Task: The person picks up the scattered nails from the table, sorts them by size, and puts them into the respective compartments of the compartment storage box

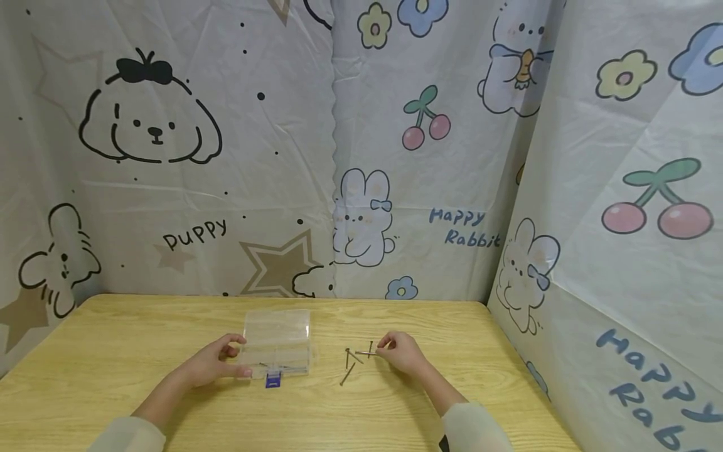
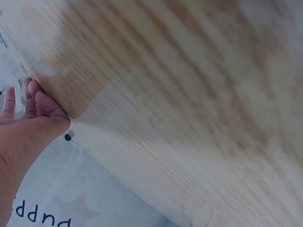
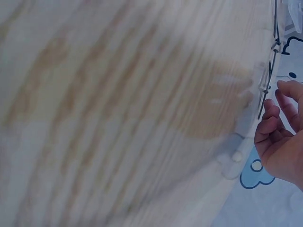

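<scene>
A clear plastic box [image 1: 277, 326] with a blue latch [image 1: 273, 379] stands with its lid raised on the wooden table. Thin metal pieces show at its front inside. My left hand [image 1: 211, 363] holds the box's left side, thumb at the front corner and fingers farther back. In the left wrist view the left hand [image 2: 33, 118] is at the image edge. To the right of the box several metal nails [image 1: 348, 374] lie loose. My right hand [image 1: 403, 353] pinches the end of one nail [image 1: 366, 353] at its fingertips; the right wrist view shows this hand [image 3: 284, 137] beside the nails.
The light wooden table [image 1: 198, 427] reaches back to a hanging cloth [image 1: 282, 157] printed with cartoon animals and flowers. Another cloth panel [image 1: 621, 282] runs along the table's right edge.
</scene>
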Motion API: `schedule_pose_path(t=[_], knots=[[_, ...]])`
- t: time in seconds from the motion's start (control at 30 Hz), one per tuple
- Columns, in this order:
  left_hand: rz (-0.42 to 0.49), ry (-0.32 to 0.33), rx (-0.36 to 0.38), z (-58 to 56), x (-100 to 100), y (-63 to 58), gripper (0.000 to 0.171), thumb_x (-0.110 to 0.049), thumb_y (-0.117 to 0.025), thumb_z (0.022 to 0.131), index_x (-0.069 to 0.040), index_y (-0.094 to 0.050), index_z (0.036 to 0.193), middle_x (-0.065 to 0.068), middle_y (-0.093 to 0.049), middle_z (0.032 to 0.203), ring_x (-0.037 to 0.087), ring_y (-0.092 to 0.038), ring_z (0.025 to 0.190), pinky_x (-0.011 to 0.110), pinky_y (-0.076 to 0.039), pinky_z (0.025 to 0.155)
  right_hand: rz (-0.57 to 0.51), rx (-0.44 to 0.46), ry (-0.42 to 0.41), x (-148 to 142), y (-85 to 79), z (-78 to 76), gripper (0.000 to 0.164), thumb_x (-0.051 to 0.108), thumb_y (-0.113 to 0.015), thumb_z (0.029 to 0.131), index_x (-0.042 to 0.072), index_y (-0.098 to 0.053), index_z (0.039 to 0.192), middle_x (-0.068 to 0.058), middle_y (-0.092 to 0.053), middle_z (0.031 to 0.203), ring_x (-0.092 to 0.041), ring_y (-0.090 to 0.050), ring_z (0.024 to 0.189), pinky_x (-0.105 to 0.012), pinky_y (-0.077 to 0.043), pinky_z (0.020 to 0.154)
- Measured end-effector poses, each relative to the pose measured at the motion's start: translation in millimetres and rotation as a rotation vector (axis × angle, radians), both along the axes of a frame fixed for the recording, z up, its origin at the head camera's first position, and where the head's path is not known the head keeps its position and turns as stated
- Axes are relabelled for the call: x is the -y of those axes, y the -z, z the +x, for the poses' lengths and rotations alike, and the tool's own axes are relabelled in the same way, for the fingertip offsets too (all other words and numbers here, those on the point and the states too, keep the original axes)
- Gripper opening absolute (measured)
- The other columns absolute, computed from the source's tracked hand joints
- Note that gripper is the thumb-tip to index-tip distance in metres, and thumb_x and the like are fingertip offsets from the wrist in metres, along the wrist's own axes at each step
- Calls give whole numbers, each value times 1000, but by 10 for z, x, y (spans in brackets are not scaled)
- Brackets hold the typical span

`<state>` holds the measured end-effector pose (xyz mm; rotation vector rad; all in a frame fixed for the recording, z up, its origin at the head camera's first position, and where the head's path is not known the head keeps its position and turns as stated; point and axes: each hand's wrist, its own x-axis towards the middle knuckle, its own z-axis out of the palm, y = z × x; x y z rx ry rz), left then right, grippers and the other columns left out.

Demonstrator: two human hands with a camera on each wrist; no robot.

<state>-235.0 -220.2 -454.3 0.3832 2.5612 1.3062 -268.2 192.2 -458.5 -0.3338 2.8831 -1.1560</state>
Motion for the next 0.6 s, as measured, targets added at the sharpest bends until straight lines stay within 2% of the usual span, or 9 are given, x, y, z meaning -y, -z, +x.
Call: schedule_pose_path(t=[0.37, 0.6], knots=[[-12, -14, 7, -3, -2, -13, 75, -33, -76, 77, -1, -38, 133, 26, -47, 123, 38, -46, 114, 54, -41, 92, 3, -5, 5, -33, 64, 3, 8, 15, -66, 86, 8, -65, 88, -3, -59, 81, -13, -48, 67, -25, -39, 58], [-9, -11, 11, 8, -1, -12, 75, -34, -76, 78, -1, -37, 134, 26, -47, 123, 38, -46, 114, 53, -42, 92, 4, 10, -8, 14, 79, 11, 9, 15, -66, 85, 7, -65, 89, -2, -58, 75, -12, -48, 64, -25, -39, 57]])
